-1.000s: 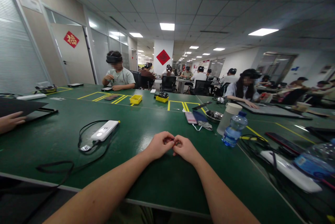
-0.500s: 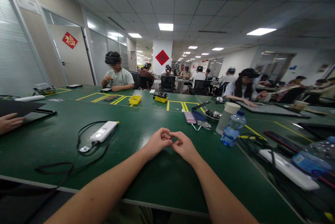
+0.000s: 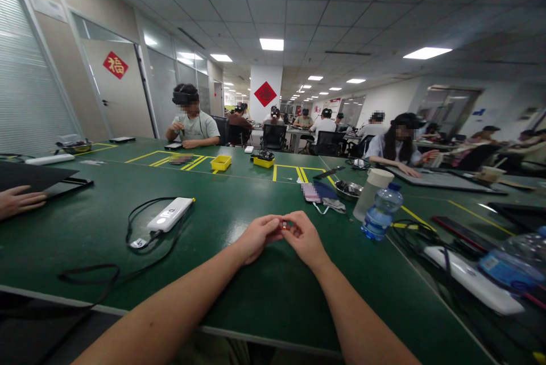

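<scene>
Near the front edge of the worktop [image 3: 275, 291], left hand [image 3: 258, 237] and right hand [image 3: 306, 238] pinch one tiny object [image 3: 284, 225] between fingertips, too small to identify, bottle [image 3: 382, 212] standing off right.

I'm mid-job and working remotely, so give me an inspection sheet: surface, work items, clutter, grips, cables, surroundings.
Surface: glossy dark green tabletop with yellow tape lines.
Job's things: tiny reddish piece, mostly hidden; too small to identify.
Clutter: clear plastic bottle with blue cap, pale cylindrical container beside it, yellow rectangular tray further back.
Grips: left grip and right grip close together at the piece; which one bears it, cannot tell.
Cables: black cable looped beside white rectangular device, left.
Surroundings: seated co-worker in pale shirt across the table; red diamond-shaped sign behind.
</scene>
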Motion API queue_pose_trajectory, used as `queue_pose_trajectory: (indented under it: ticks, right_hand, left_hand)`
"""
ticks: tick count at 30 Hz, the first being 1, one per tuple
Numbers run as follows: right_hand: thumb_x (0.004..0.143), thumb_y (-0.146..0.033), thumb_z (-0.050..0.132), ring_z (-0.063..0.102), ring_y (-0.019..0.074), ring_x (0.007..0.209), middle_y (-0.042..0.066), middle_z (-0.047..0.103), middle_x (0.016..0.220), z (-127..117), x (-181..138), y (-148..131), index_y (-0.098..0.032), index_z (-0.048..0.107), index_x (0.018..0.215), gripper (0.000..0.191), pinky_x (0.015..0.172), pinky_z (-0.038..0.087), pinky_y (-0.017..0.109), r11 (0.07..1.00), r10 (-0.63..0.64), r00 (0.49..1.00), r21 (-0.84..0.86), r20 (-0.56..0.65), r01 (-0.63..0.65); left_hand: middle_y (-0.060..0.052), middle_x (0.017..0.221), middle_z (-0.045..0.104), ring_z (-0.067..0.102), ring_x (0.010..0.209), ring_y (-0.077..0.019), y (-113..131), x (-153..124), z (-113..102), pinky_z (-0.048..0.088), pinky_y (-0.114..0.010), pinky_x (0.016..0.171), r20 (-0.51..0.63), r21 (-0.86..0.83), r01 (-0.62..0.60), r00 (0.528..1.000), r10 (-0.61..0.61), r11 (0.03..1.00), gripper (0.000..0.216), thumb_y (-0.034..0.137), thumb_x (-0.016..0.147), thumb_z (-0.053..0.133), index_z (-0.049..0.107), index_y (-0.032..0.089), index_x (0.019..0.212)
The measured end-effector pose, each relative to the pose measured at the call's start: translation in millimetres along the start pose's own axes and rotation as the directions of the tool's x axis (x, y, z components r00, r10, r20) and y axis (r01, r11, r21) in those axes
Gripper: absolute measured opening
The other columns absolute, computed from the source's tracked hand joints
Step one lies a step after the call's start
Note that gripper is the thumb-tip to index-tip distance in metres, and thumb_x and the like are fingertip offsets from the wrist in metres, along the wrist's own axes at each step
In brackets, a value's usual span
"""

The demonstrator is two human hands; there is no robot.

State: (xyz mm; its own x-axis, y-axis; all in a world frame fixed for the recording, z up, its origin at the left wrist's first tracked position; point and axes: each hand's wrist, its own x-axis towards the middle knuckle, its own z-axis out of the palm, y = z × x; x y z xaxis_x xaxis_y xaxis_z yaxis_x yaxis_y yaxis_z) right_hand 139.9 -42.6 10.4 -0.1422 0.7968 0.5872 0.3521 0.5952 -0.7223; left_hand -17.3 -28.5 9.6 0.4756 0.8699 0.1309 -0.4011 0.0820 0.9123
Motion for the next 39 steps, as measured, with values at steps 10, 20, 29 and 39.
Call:
queue_pose_trajectory:
  ticks: [10,20,29,39]
  right_hand:
    - [0.072,-0.026,0.058,0.049,0.0068,0.058,0.005,0.048,0.107,14.1,0.5,8.6,-0.026,0.039,0.126,0.057,0.060,0.046,0.026,0.986,0.093,0.987,-0.151,0.128,-0.073]
    - [0.077,-0.037,0.049,0.048,0.0058,0.053,0.005,0.051,0.103,7.8,3.3,33.7,-0.023,0.041,0.123,0.049,0.051,0.046,0.023,0.967,0.254,0.966,-0.024,0.037,-0.253]
    - [0.077,-0.044,0.046,0.051,0.0080,0.050,0.003,0.057,0.082,3.5,0.3,29.4,-0.017,0.051,0.111,0.044,0.044,0.042,0.021,0.914,0.391,0.911,0.064,0.131,-0.401]
    - [0.078,-0.046,0.044,0.049,0.0097,0.046,-0.004,0.050,0.053,-0.1,1.7,33.3,-0.016,0.057,0.104,0.041,0.046,0.040,0.021,0.905,0.413,0.891,0.022,0.187,-0.424]
  left_hand:
    - [-0.001,0.066,0.053,0.049,0.049,-0.0064,-26.0,16.6,-11.5,0.038,-0.017,0.047,-0.240,-0.093,0.121,0.961,-0.141,0.988,0.007,0.018,0.077,0.051,0.049,0.014,0.083]
    - [-0.004,0.077,0.052,0.048,0.076,-0.0163,-21.7,8.4,-2.1,0.036,-0.029,0.073,0.183,0.975,-0.207,0.955,0.233,0.083,0.015,0.024,0.082,0.042,0.054,0.017,0.078]
    - [-0.008,0.091,0.052,0.047,0.088,-0.0205,-4.7,22.9,-55.8,0.034,-0.032,0.081,0.076,0.979,-0.035,0.976,0.202,-0.203,0.020,0.032,0.083,0.044,0.057,0.018,0.087]
    - [-0.011,0.085,0.059,0.052,0.084,-0.0209,67.4,1.6,-179.0,0.036,-0.030,0.077,-0.384,0.911,0.412,0.837,0.390,0.013,0.019,0.021,0.082,0.041,0.058,0.011,0.081]
